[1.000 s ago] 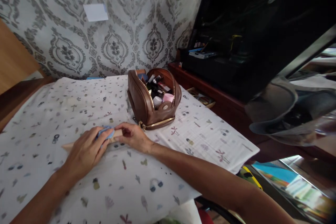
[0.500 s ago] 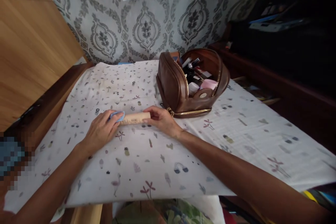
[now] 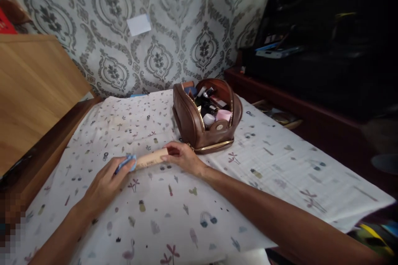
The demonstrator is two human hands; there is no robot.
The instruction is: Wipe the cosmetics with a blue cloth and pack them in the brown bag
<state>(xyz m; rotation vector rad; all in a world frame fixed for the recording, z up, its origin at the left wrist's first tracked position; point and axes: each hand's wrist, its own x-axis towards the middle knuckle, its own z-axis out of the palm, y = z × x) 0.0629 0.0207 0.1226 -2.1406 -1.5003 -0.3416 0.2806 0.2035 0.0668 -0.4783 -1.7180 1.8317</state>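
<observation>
Holding a beige, printed cylindrical tube (image 3: 153, 159) by one end is the right hand (image 3: 185, 158); the left hand (image 3: 108, 176) clasps a light-blue cloth (image 3: 133, 162) at its other end, over a white patterned tablecloth (image 3: 174, 221) near an open brown leather bag (image 3: 189, 120).

A slim beige cylindrical tube (image 3: 151, 158) with dark printed lettering along its side lay crosswise on a slight slant, right end farther from the person; a crumpled light-blue cloth (image 3: 128, 158) bunched against its left end.

We seem to be in a home: ornate patterned wallpaper (image 3: 178, 29), pale wood panel (image 3: 37, 70), flamingo-and-pineapple printed cloth (image 3: 199, 198).
</observation>
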